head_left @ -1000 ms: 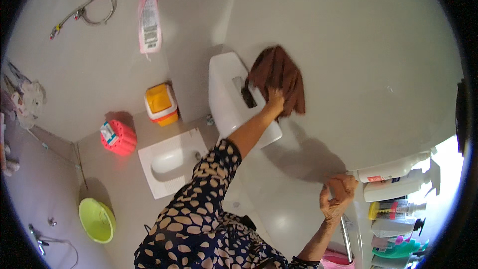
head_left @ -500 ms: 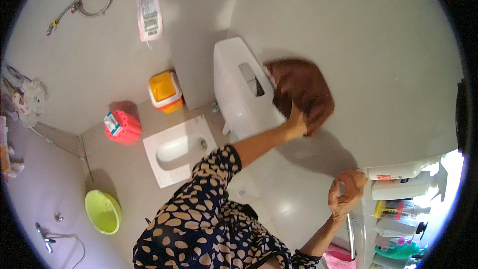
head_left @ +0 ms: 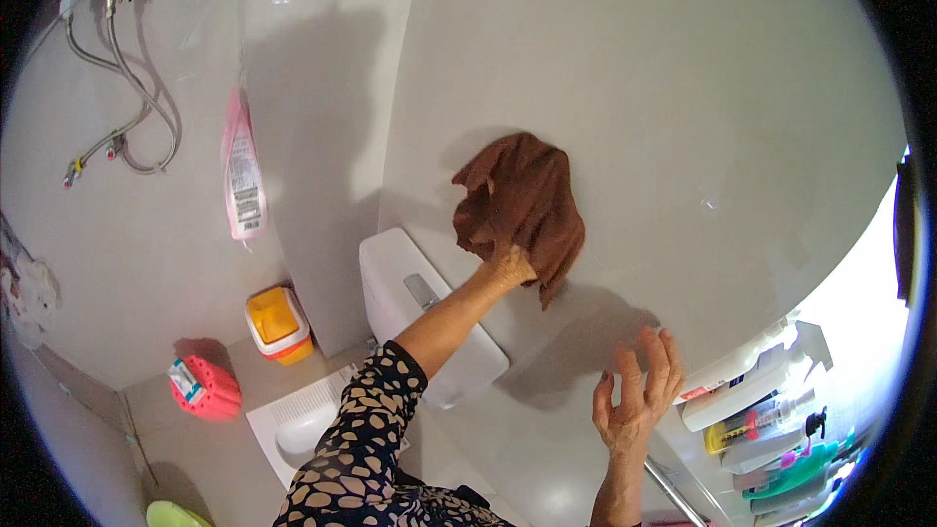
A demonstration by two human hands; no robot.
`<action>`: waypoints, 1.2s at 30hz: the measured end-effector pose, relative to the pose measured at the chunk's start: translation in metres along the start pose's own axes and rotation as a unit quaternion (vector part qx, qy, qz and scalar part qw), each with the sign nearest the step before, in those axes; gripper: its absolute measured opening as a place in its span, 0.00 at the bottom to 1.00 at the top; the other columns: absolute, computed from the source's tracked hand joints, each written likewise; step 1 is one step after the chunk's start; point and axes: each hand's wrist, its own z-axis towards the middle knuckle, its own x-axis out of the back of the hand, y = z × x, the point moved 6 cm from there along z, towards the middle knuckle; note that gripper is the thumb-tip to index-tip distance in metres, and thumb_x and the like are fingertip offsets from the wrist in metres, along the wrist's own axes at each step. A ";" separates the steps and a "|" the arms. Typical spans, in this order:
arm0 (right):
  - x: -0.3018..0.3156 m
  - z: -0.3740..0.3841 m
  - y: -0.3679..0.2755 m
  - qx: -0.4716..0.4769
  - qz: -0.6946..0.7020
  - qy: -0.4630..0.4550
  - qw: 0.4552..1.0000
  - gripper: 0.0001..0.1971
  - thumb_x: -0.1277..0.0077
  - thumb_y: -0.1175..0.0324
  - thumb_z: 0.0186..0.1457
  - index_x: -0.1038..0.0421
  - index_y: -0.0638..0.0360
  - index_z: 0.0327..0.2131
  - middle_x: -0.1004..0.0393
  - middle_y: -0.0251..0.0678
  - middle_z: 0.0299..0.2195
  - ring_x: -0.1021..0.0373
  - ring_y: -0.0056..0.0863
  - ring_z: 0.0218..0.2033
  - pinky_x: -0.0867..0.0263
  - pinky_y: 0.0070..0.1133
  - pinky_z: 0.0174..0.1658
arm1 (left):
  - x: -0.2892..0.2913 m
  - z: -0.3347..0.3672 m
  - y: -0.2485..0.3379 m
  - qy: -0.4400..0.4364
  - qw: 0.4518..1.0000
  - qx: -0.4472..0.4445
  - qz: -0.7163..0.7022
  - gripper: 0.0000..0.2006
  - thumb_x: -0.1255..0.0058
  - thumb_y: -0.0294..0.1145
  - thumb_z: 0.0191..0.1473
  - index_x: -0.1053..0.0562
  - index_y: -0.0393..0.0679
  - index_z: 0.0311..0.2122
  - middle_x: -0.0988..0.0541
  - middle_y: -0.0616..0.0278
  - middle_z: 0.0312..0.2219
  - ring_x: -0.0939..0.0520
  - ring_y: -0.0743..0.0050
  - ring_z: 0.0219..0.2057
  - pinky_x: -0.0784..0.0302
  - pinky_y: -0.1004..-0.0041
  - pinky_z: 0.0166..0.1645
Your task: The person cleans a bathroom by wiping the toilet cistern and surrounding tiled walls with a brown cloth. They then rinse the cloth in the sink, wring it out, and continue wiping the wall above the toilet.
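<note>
My left hand (head_left: 511, 265) is on a brown cloth (head_left: 532, 197) that lies against the grey wall (head_left: 683, 98) above the toilet cistern. The cloth hangs in folds over the fingers and hides them; only the wrist and back of the hand show. Lower right, my right hand (head_left: 639, 392) is raised with its fingers apart and slightly bent, holding nothing. It is nearest to the row of bottles (head_left: 737, 410). The white cistern (head_left: 415, 317) with its grey flush button sits below my left forearm.
At left are a squat toilet pan (head_left: 293, 429), a yellow and white bin (head_left: 278, 324) and a red basket (head_left: 210, 387). A pink packet (head_left: 244, 176) hangs on the wall near metal hoses (head_left: 146, 107). A metal rail (head_left: 675, 491) runs below the bottles.
The view has tilted up the wall. My left hand has carried the brown cloth higher, from beside the cistern to above it. My right hand's curled fingers have spread.
</note>
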 end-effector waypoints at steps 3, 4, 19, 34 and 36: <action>-0.010 0.027 -0.007 0.002 -0.051 0.039 0.998 0.19 0.49 0.72 0.38 0.27 0.50 0.39 0.36 0.42 0.52 0.44 0.44 0.57 0.50 0.36 0.53 | 0.062 0.051 -0.003 -0.046 0.995 0.021 0.086 0.34 0.52 0.48 0.51 0.46 0.44 0.60 0.45 0.53 0.59 0.48 0.55 0.61 0.56 0.56 0.64; -0.014 0.036 -0.007 -0.003 -0.074 0.052 0.996 0.19 0.49 0.71 0.40 0.27 0.49 0.41 0.36 0.42 0.53 0.44 0.44 0.57 0.51 0.36 0.53 | 0.078 0.064 -0.009 -0.036 0.995 0.027 0.089 0.34 0.54 0.48 0.52 0.46 0.44 0.60 0.45 0.53 0.59 0.47 0.56 0.61 0.55 0.57 0.64; -0.037 0.044 -0.005 0.024 -0.202 0.101 0.974 0.21 0.54 0.62 0.41 0.28 0.46 0.44 0.41 0.41 0.57 0.48 0.42 0.59 0.54 0.36 0.57 | 0.081 0.092 0.088 -0.057 0.992 -0.067 -0.092 0.26 0.62 0.45 0.57 0.44 0.46 0.58 0.43 0.57 0.58 0.46 0.62 0.60 0.55 0.60 0.63; -0.038 0.043 -0.012 0.026 -0.202 0.074 0.976 0.16 0.52 0.60 0.41 0.25 0.43 0.38 0.40 0.45 0.55 0.49 0.45 0.59 0.56 0.39 0.56 | 0.153 0.201 0.076 0.218 0.930 -0.230 0.188 0.40 0.47 0.43 0.45 0.51 0.48 0.62 0.51 0.52 0.62 0.52 0.52 0.63 0.62 0.57 0.66; -0.039 0.041 -0.009 0.026 -0.220 0.067 0.973 0.16 0.56 0.55 0.45 0.25 0.41 0.38 0.39 0.45 0.54 0.48 0.45 0.58 0.56 0.39 0.56 | 0.153 0.204 0.060 0.232 0.931 -0.191 0.208 0.44 0.42 0.43 0.40 0.50 0.45 0.62 0.50 0.51 0.61 0.51 0.52 0.63 0.60 0.59 0.65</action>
